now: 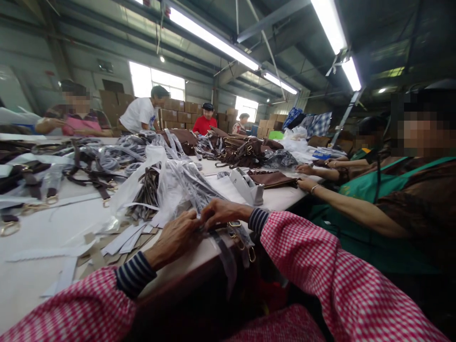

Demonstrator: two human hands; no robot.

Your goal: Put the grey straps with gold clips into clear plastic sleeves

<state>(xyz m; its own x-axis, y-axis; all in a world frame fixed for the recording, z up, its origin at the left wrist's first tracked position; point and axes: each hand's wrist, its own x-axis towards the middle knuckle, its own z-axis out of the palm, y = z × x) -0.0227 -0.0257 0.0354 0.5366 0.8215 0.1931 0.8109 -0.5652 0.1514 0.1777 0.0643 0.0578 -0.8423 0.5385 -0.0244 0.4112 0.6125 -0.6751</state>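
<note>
At the table edge, my left hand (pixel 178 237) and my right hand (pixel 223 212) meet fingertip to fingertip. Both are closed, pinching a bag strap in a clear plastic sleeve (pixel 225 259); its gripped part is mostly hidden by my fingers. The sleeved end droops over the edge, and gold metal clasps (pixel 252 254) hang below my right wrist. Just beyond my hands lies a bundle of sleeved straps (pixel 194 183). A clear plastic bag (pixel 123 190) holds a bunch of dark brown strips (pixel 147 190).
White and tan strips (pixel 123 240) lie left of my hands. Further left are dark straps with gold hooks (pixel 103 190). A white dispenser-like object (pixel 245 187) stands near a brown leather piece (pixel 272 178). A co-worker in a green apron (pixel 370 194) works close on the right; others stand across the table.
</note>
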